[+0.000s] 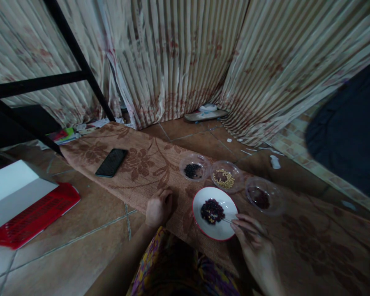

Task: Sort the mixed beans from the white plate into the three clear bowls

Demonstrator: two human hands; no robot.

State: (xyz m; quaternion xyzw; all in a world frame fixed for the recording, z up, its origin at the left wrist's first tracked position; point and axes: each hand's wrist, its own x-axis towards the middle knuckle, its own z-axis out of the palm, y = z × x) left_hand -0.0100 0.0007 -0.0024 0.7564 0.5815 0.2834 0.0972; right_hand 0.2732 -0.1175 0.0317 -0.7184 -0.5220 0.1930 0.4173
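The white bowl [226,230] is sitting on the patterned tabletop [135,185] between the two hands, with its red rim lying close to the right hand [255,240] and farther from the left. The right hand is gripping a slim tool [228,220], perhaps tweezers, whose long axis is running leftward and slightly away from the person, its tip reaching the pile of dark beans [212,210] in the bowl. The left hand [159,206] is resting loosely curled at the near edge, apparently holding nothing. Beyond the bowl, three clear tubs are standing in a row, holding black beans [191,170], yellow beans [225,179] and dark red beans [261,198]. The phone [111,162] is showing no legible brand; dark marks are running across the red object [40,216], too blurred to be read as writing.
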